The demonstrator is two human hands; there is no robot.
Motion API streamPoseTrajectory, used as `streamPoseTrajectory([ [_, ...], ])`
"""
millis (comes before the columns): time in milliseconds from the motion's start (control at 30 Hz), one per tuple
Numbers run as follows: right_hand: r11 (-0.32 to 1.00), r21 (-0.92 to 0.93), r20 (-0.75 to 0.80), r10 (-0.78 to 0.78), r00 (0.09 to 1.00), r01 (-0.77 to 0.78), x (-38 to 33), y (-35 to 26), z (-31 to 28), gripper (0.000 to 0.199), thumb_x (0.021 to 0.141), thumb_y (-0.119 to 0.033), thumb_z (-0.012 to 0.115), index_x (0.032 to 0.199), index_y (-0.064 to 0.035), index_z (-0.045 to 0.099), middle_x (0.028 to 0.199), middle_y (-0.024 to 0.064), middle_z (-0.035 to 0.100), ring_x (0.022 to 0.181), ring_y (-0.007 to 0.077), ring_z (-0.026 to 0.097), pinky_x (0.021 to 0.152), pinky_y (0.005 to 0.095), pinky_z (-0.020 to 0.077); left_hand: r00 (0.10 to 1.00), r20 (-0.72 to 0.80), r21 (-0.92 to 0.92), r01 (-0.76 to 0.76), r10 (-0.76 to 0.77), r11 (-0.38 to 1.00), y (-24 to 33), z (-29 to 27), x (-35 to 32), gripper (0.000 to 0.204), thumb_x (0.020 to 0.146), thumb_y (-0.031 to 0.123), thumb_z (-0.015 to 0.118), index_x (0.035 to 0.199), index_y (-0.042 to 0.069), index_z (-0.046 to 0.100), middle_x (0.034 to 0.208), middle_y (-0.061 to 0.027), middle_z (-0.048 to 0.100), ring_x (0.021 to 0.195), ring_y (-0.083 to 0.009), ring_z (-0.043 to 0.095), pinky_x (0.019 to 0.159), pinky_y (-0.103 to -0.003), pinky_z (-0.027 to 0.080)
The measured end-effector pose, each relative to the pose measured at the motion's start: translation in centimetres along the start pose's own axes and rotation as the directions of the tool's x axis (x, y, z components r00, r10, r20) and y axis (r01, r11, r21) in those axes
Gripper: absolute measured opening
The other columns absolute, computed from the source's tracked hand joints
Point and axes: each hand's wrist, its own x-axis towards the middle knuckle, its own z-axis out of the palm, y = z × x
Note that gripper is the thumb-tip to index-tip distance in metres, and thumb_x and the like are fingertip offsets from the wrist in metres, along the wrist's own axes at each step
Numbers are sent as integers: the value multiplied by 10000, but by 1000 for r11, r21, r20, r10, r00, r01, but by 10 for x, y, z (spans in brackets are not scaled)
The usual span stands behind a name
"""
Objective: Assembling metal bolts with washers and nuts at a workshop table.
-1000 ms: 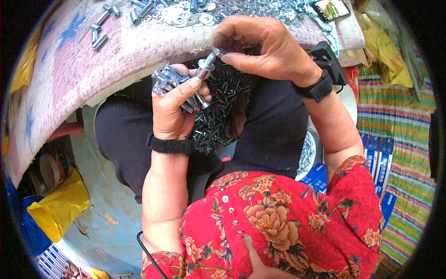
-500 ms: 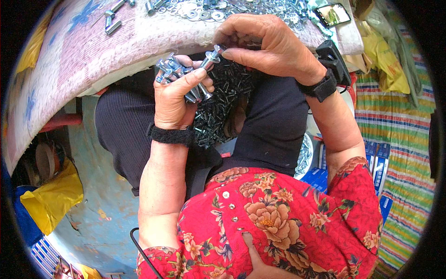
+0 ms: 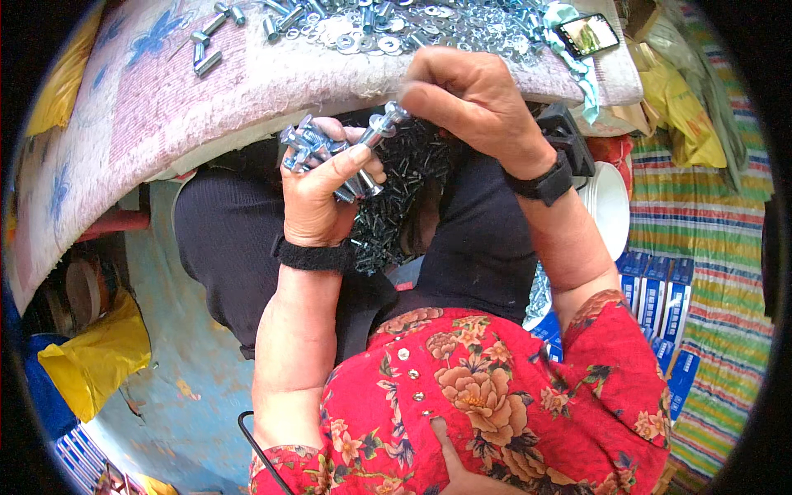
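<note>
Has a cloth-covered tabletop [image 3: 181,124] across the top, strewn with flat washers [image 3: 363,43] and silvery metal sleeves [image 3: 208,63]; smartphone [image 3: 590,35] at the right end, beside a pale teal cloth strip [image 3: 584,87]. Shows striped sheeting [image 3: 726,231] far right, with blue boxes [image 3: 652,289] and a white bucket [image 3: 610,210], the latter partly blocked by the right forearm. Lower left, yellow bag [image 3: 95,363] near the blue-painted floor [image 3: 181,404]. Between knees in dark trousers [image 3: 487,223], a heap of dark screws [image 3: 404,177], partly covered by the left grip [image 3: 320,188].

Holds a bunch of silvery bolts [image 3: 309,148] in the left grip, clamped firmly, above the lap and just short of the tabletop edge. Shiny, threaded in places, heads and ends at mixed angles. Keeps one washered bolt [image 3: 381,129] apart at the thumb, tilted up to the right, round washer near its upper end. Right grip [image 3: 483,103] at that upper end, fingers curled; cannot tell whether pinched on it.

Versus half a second ago: right fingers curled tighter, right wrist turned, more of the white bucket exposed. Same bunch in the left grip.
</note>
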Motion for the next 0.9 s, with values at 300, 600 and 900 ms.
streamPoseTrajectory([
  [300,978,-204,21,-45,999,49,-12,-7,-1,203,766,-215,639,703,-35,570,553,7,461,506,77,421,458,232,338,996,87,38,33,-36,999,1,-2,-1,263,664,-30,637,870,41,490,811,-134,592,596,-197,593,524,-302,503],
  [600,972,-124,-479,-235,846,200,-17,-27,64,544,847,-453,463,1104,26,460,1065,172,524,1050,196,496,887,326,374,989,-131,-32,-73,68,997,-10,-2,1,244,674,-43,623,865,44,499,824,-129,592,623,-201,580,530,-302,498],
  [900,873,477,-274,260,926,-104,-36,-29,25,213,773,-40,565,983,-3,575,712,53,592,613,76,543,540,219,433,994,-110,-104,-28,17,994,9,-3,0,230,699,-18,603,898,61,519,828,-168,583,629,-227,582,540,-335,510],
])
